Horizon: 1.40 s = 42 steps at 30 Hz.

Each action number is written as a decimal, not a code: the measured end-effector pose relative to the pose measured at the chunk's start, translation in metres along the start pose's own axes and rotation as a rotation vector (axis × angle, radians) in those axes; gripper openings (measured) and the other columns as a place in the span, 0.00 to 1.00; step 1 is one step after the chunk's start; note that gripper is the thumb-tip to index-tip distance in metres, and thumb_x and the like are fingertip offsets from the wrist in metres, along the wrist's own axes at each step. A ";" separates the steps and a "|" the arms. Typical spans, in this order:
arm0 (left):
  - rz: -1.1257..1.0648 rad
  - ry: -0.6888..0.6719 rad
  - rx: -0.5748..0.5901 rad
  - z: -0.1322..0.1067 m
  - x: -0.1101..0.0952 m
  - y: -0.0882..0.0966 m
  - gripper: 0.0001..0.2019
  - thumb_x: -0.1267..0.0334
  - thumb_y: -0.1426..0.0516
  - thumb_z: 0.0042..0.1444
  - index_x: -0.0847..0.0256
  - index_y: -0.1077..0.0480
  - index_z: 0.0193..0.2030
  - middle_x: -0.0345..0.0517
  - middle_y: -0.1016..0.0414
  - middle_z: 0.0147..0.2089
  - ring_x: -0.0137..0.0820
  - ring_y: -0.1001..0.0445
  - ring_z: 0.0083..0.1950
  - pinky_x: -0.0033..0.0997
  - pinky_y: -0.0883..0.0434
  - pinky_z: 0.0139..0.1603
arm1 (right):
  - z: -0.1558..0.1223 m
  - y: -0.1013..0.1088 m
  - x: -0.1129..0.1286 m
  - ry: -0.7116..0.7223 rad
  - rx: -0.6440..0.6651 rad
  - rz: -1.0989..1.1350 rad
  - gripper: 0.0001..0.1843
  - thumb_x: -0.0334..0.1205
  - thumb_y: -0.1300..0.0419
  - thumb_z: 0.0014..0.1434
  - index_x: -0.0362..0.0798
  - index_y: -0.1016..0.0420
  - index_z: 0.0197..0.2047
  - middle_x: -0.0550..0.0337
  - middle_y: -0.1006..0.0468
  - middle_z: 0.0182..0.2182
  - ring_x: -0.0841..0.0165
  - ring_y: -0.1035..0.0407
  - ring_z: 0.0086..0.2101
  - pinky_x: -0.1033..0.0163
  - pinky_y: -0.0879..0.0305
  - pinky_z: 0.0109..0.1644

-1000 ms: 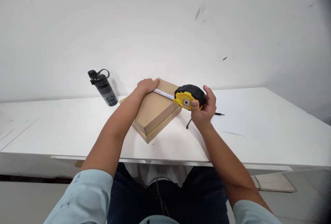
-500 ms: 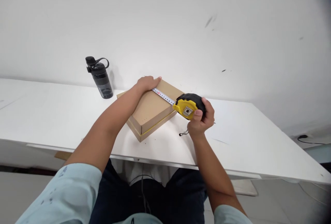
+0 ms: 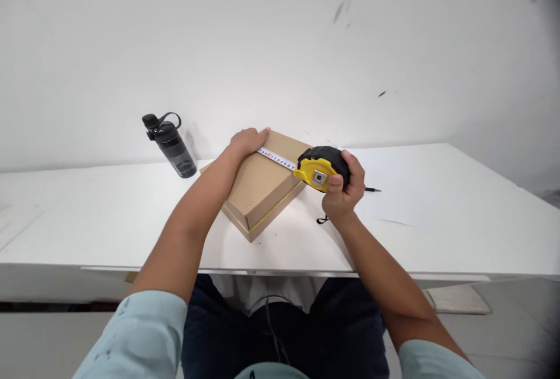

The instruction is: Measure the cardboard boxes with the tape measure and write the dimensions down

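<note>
A brown cardboard box (image 3: 262, 183) with a yellow line around its lower side lies on the white table, turned at an angle. Over its far left edge my left hand (image 3: 248, 141) is bent, thumb along the top, with the other fingertips hidden behind the edge. From under that hand the white tape blade (image 3: 280, 160) runs across the lid to the right. My right hand (image 3: 346, 189) is closed around the yellow and black tape measure (image 3: 321, 172), which is held at the box's right edge. Below it dangles a black wrist strap (image 3: 322, 220).
To the left, a dark water bottle (image 3: 172, 146) with a carrying loop stands near the wall. A pen (image 3: 373, 189) and white paper (image 3: 398, 204) lie on the table (image 3: 464, 233) right of my right hand. The table's front edge runs close before my lap.
My view has turned slightly, shifting the table and bottle in the picture. The tape measure sits a little closer to my left hand, with slightly less blade showing. Both hands keep their hold.
</note>
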<state>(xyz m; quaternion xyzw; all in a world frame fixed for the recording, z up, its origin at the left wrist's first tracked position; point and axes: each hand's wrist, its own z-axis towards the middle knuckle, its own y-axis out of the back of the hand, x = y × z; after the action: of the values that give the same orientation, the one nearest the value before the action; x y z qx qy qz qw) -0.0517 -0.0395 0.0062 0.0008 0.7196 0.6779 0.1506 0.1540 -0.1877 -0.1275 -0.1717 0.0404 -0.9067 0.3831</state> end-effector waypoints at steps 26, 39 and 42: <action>-0.039 -0.193 -0.206 -0.021 -0.002 0.001 0.37 0.36 0.59 0.75 0.59 0.34 0.75 0.57 0.31 0.79 0.49 0.36 0.79 0.46 0.35 0.75 | -0.004 -0.009 -0.010 0.203 -0.025 -0.287 0.33 0.52 0.33 0.68 0.58 0.38 0.71 0.48 0.28 0.55 0.56 0.25 0.53 0.46 0.21 0.57; 0.215 -0.270 0.069 -0.019 -0.013 0.010 0.42 0.29 0.60 0.69 0.44 0.46 0.84 0.43 0.49 0.88 0.58 0.36 0.80 0.56 0.37 0.78 | 0.006 -0.013 0.005 0.273 -0.023 -0.314 0.31 0.49 0.31 0.67 0.56 0.34 0.68 0.48 0.23 0.53 0.58 0.21 0.49 0.51 0.16 0.48; 0.203 -0.154 0.070 -0.017 -0.013 0.009 0.45 0.28 0.64 0.69 0.48 0.48 0.85 0.47 0.51 0.88 0.61 0.39 0.81 0.59 0.36 0.77 | 0.007 -0.013 0.010 0.262 -0.040 -0.301 0.31 0.48 0.31 0.67 0.55 0.34 0.69 0.47 0.23 0.52 0.58 0.21 0.49 0.51 0.16 0.49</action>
<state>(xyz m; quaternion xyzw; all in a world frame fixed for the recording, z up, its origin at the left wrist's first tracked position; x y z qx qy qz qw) -0.0450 -0.0580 0.0188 0.1310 0.7254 0.6619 0.1359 0.1413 -0.1848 -0.1152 -0.0637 0.0818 -0.9673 0.2314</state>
